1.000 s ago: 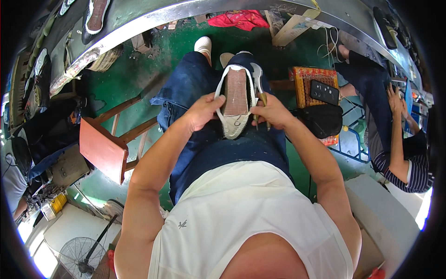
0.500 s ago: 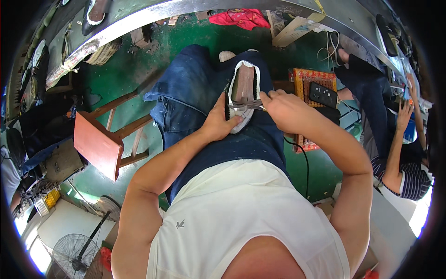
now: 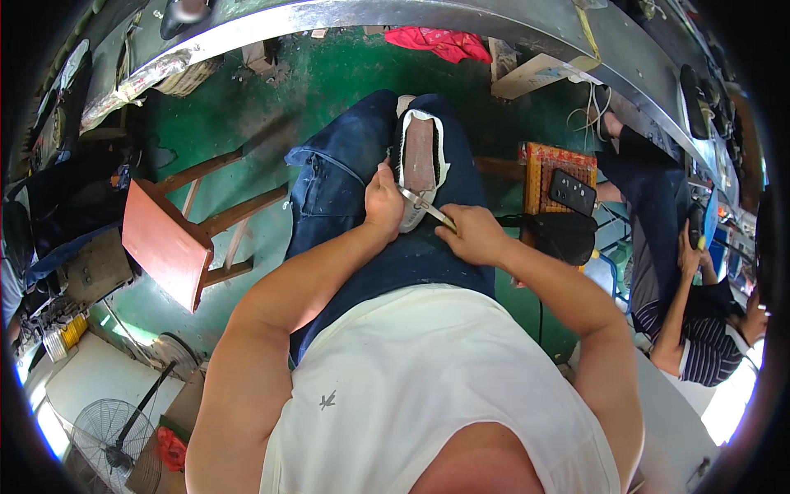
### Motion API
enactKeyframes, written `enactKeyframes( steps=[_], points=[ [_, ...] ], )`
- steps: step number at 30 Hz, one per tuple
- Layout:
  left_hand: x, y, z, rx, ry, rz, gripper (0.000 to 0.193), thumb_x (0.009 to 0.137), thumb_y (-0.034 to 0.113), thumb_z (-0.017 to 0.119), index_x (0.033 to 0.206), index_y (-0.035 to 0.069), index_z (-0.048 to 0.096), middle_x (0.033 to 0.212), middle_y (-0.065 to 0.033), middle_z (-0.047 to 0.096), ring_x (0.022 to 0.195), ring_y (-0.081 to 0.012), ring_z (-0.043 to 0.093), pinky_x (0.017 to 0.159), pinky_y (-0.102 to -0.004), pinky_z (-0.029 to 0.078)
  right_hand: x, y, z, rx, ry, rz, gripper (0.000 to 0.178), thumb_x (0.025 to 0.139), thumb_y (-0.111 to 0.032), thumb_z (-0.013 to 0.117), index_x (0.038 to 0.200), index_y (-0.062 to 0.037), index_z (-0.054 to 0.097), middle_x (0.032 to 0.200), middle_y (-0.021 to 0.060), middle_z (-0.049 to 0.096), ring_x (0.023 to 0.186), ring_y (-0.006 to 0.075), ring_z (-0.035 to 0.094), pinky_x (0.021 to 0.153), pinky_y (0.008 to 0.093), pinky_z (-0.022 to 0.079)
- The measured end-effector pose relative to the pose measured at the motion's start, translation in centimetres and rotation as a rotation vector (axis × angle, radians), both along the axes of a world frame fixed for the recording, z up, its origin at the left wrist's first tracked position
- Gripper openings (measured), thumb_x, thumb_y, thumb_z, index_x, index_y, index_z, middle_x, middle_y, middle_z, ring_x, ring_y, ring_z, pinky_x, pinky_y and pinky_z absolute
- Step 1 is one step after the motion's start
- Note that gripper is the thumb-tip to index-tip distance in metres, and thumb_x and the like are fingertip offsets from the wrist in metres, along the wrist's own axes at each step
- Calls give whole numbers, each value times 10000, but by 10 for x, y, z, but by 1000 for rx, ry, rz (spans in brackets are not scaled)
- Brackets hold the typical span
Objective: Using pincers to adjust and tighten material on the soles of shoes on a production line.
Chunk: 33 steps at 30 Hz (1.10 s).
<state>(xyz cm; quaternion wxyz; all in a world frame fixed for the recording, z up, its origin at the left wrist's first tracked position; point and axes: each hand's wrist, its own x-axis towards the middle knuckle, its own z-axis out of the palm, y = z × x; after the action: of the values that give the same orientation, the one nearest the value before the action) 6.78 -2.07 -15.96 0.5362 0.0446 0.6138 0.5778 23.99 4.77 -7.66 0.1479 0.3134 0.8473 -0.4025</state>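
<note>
From the head view I record the following, largest item first. The green floor point(image 3: 346, 74) fills the upper middle of the view, with a long metal bench edge point(image 3: 346, 16) curving across the top. A wooden stool point(image 3: 169, 243) with a reddish seat stands on the floor to the left of the seated person's legs, tilted as the lens shows it. A second person in a striped top point(image 3: 699, 346) sits at the right edge, well apart from the work. An orange crate point(image 3: 559, 160) stands just beside the right thigh, with a black flat device point(image 3: 572, 191) lying on it. A floor fan point(image 3: 107, 432) sits at the lower left corner.

The shoe upper point(image 3: 420, 165), sole side up with a white rim, rests on the lap between the thighs, toe pointing away. The left hand point(image 3: 383, 202) presses against its left side, fingers together, thumb on the rim. The right hand point(image 3: 471, 235) is closed in a fist round a thin metal tool point(image 3: 424, 206), whose tip touches the near end of the shoe. I cannot tell what the tool's tip is shaped like.
</note>
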Motion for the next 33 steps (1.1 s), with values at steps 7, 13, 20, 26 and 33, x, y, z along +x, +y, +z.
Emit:
enactKeyframes(
  steps=[7,13,20,26,33],
  points=[
    [-3,-4,-17,26,631,-232,511,1097,301,345,1392,-71,533,1342,-304,594,1294,-418,557,1068,-408,451,6,35,31,-8,-81,35,435,899,-173,653,1234,95,578,1081,295,655,1016,447,642,903,490,517],
    [-6,-6,-9,263,984,-420,502,1086,225,388,1443,-125,429,1460,-350,451,1323,-468,506,1116,-405,410,-3,53,-1,464,14,83,353,925,-112,602,1210,94,562,1080,281,646,1007,429,644,871,487,533],
    [-14,-5,16,200,1072,-644,546,1043,233,471,1551,61,367,1429,-404,438,1310,-541,472,1038,-485,487,20,70,-37,253,135,-145,243,937,-188,639,1096,-6,611,982,244,691,901,416,671,781,488,537],
    [-29,17,32,142,972,-956,564,1047,246,453,1587,166,307,1402,-344,513,1399,-542,359,1079,-529,452,30,114,5,-577,-262,-301,285,982,-271,626,1033,8,648,852,108,701,797,169,699,717,385,569],
    [-34,15,30,194,978,-1083,511,1043,253,468,1534,136,393,1348,-405,504,1286,-583,466,1052,-536,465,0,82,-28,47,68,-161,480,1065,-396,435,973,44,605,891,316,661,885,514,632,807,545,499]
  ],
)
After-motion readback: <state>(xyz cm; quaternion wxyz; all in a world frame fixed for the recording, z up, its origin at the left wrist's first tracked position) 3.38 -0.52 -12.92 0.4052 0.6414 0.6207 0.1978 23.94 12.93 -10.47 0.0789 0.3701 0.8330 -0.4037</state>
